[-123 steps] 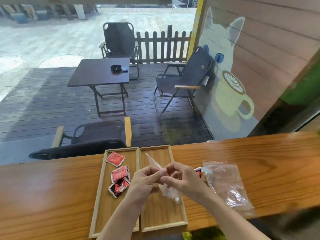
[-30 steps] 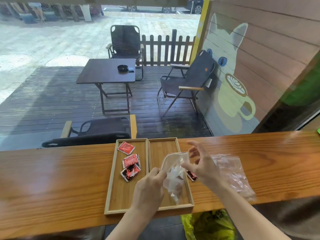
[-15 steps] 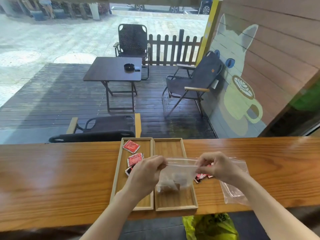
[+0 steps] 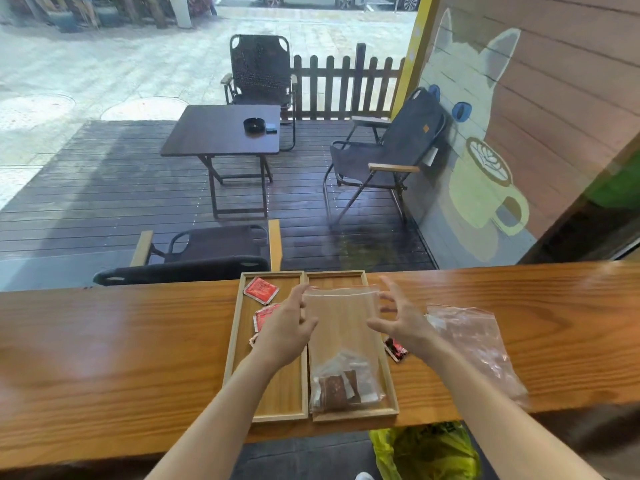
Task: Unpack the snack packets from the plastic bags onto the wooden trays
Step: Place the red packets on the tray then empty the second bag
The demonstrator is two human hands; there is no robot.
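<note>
Two wooden trays lie side by side on the counter. The left tray (image 4: 231, 344) holds red snack packets (image 4: 261, 289), some hidden under my left hand (image 4: 284, 337). Over the right tray (image 4: 391, 386) a clear zip plastic bag (image 4: 341, 327) stretches lengthwise, zip end far. Brown packets (image 4: 337, 391) sit in its near bottom, which rests on that tray. My left hand's fingertips hold the bag's top left corner. My right hand (image 4: 405, 327) holds its top right corner, fingers spread. A red and black packet (image 4: 396, 351) lies on the counter beside the right tray.
A second clear plastic bag (image 4: 474, 344) lies crumpled on the wooden counter (image 4: 104, 358) to the right of my right arm. A yellow-green bag (image 4: 426, 452) sits on the floor below the counter's near edge. Behind the counter is a window onto a deck with chairs.
Both hands have turned the clear bag from a sideways pull to lengthwise over the right tray, lifting its zip end so that the brown packets slid to the near bottom.
</note>
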